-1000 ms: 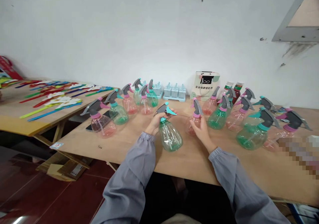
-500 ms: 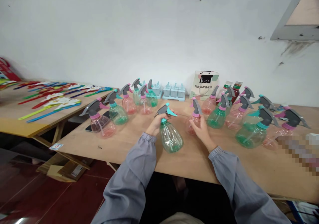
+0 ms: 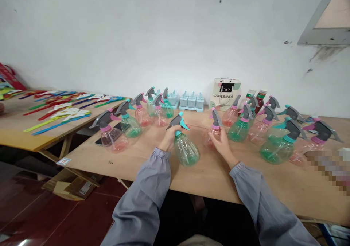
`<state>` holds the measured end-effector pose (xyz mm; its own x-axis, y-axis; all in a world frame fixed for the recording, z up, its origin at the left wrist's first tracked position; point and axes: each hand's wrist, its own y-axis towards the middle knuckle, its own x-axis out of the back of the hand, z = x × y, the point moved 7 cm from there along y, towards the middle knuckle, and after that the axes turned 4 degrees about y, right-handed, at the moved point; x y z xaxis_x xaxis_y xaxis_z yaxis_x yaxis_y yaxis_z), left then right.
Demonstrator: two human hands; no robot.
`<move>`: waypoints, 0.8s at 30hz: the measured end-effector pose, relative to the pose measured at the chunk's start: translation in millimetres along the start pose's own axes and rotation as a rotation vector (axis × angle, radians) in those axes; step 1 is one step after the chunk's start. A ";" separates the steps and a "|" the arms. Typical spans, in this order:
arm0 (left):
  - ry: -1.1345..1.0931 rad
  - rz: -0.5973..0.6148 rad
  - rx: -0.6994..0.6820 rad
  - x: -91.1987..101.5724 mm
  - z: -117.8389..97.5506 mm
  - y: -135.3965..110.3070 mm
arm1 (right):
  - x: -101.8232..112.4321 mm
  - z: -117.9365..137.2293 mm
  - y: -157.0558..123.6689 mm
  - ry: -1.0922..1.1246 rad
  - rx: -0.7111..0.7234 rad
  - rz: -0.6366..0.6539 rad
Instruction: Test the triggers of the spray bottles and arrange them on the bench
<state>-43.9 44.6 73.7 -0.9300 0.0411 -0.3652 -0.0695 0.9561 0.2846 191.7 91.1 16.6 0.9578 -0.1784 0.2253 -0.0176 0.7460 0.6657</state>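
Note:
My left hand (image 3: 170, 137) is closed round the neck of a green spray bottle (image 3: 187, 149) with a grey and turquoise trigger head. The bottle tilts, its base toward the right. My right hand (image 3: 221, 143) has its fingers round a pink spray bottle (image 3: 210, 136) with a grey and pink head; part of its body is hidden by the hand. Left of my hands stand several more spray bottles, the nearest a pink one (image 3: 113, 140). On the right is another group, with a green bottle (image 3: 276, 149) near the front.
A paper bag (image 3: 224, 94) leans on the wall beside two red bottles. Light blue popsicle moulds (image 3: 191, 102) stand at the back. A dark phone (image 3: 101, 141) lies behind the nearest left bottle. Colourful strips with white parts (image 3: 62, 116) cover the left table.
The green bottle in my left hand has tilted slightly, its base shifting a little left and up. My right hand stays on the pink bottle. The view has shifted slightly.

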 end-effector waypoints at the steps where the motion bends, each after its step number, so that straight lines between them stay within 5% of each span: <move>1: 0.022 0.046 -0.032 -4.4 -5.4 -4.4 | 0.0 -0.4 0.0 0.000 -0.004 0.000; 6: 0.181 0.242 -0.229 -25.8 -41.1 -37.7 | -0.5 -3.4 0.3 0.014 -0.010 0.003; 15: 0.436 0.366 -0.437 -43.9 -87.8 -72.1 | -0.2 -4.0 -0.9 0.027 -0.051 0.011; 21: 0.549 0.324 -0.366 -33.8 -88.7 -70.2 | 1.0 -2.7 -0.4 0.021 -0.056 -0.001; 24: 0.564 0.141 -0.288 -3.6 -78.1 -58.5 | 1.3 0.6 -0.4 0.038 -0.042 0.001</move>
<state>-64.7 -34.1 127.5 -0.9785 -0.0733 0.1928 0.0461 0.8334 0.5507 192.8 90.2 17.1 0.9681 -0.1539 0.1977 -0.0070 0.7722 0.6353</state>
